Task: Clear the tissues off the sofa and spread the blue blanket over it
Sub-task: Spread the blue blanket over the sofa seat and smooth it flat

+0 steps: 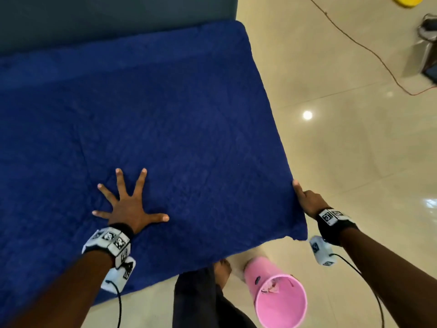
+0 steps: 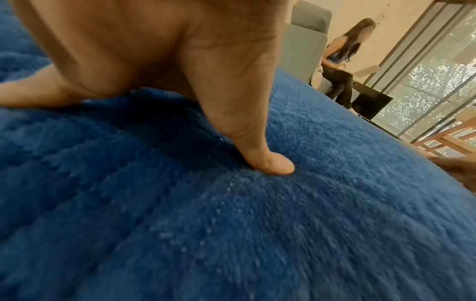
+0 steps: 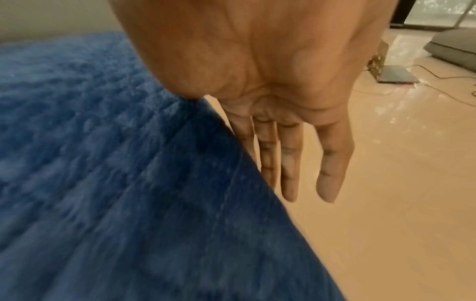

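Observation:
The blue blanket (image 1: 165,119) lies spread flat over the sofa seat, its right edge hanging over the side. My left hand (image 1: 128,204) presses on it near the front with all fingers splayed wide; in the left wrist view the thumb (image 2: 260,158) digs into the blanket (image 2: 231,224). My right hand (image 1: 307,197) rests against the blanket's right edge near the front corner. In the right wrist view its fingers (image 3: 332,163) hang straight down beside the blanket (image 3: 103,163), holding nothing. The sofa's grey backrest (image 1: 94,15) shows at the top. No tissues lie on the seat.
A pink bin (image 1: 279,297) with crumpled tissues inside stands on the tiled floor by my bare foot (image 1: 222,268). An orange cable (image 1: 369,50) runs across the floor at right, near a metal stand (image 1: 428,43). A person (image 2: 342,59) sits on another sofa.

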